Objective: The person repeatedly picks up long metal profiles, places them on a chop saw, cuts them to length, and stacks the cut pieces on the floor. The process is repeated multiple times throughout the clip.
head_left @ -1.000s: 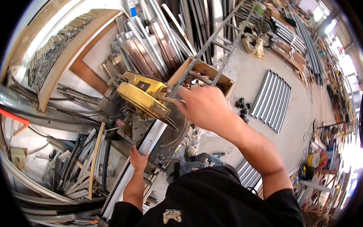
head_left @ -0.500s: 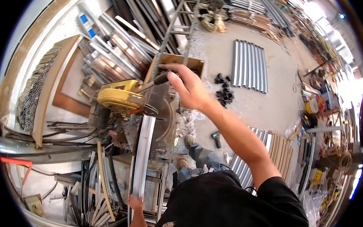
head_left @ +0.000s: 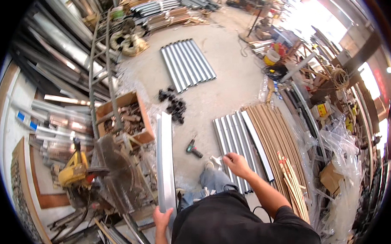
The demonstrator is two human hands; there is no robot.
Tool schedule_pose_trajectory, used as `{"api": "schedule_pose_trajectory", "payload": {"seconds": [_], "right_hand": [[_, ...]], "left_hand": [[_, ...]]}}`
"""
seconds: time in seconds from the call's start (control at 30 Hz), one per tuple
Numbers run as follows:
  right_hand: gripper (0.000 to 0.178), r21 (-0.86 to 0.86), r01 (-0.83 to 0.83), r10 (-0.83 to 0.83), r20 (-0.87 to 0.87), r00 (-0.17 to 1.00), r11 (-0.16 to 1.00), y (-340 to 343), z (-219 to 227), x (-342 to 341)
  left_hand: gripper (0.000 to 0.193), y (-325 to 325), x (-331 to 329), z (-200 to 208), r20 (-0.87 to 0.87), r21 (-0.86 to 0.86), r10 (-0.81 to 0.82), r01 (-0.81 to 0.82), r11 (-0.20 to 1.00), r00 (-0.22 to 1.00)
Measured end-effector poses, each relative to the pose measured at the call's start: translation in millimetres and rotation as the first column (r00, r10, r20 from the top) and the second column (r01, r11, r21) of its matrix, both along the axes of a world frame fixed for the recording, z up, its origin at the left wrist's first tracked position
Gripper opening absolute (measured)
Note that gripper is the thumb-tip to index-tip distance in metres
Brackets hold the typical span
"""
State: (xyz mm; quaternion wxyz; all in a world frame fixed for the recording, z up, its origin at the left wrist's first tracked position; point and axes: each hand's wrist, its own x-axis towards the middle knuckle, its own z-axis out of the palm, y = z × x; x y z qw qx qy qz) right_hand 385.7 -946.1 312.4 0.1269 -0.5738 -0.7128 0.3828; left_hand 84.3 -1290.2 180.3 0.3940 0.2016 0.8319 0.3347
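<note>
My left hand (head_left: 163,216) grips the lower end of a long silvery metal profile (head_left: 165,157). The profile slants upward, away from me, beside the saw bench. My right hand (head_left: 238,165) is in front of my body with its fingers curled together, and nothing shows in them. Below it are my legs and a pale scrap (head_left: 216,160) near my shoe. The yellow cut-off saw (head_left: 73,173) stands at the left, with its dark handle raised and no hand on it.
A cordless drill (head_left: 194,149) lies on the floor ahead, near black plastic pieces (head_left: 173,105). Metal profiles (head_left: 189,63) lie in a row farther off. More profiles and brown strips (head_left: 272,137) lie at right. A wooden box (head_left: 133,115) of offcuts sits beside a ladder (head_left: 94,71).
My right hand has let go of the saw handle and come back toward my body. The profile, held in my left hand, has left the saw. My view has turned right.
</note>
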Motion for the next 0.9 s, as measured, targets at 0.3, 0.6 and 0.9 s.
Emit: {"api": "schedule_pose_trajectory", "payload": {"seconds": [0.3,0.6,0.9], "right_hand": [[0.053,0.508,-0.130,0.035,0.191,0.981,0.851,68.3,66.0,137.1],[0.082,0.498,-0.234,-0.286,0.757,0.588,0.835,94.2,159.5,302.9],[0.076,-0.119,-0.223,0.250,0.341,0.906,0.968,85.2,2.5,355.1]], "left_hand": [[0.058,323.2,85.5,64.3,-0.457,0.198,-0.564,0.697,0.690,0.688],[0.050,473.8,215.2,125.3,-0.695,0.294,-0.674,0.954,0.052,0.251],[0.055,660.1,146.7,103.0,-0.808,0.095,-0.581,0.951,-0.295,-0.100]]}}
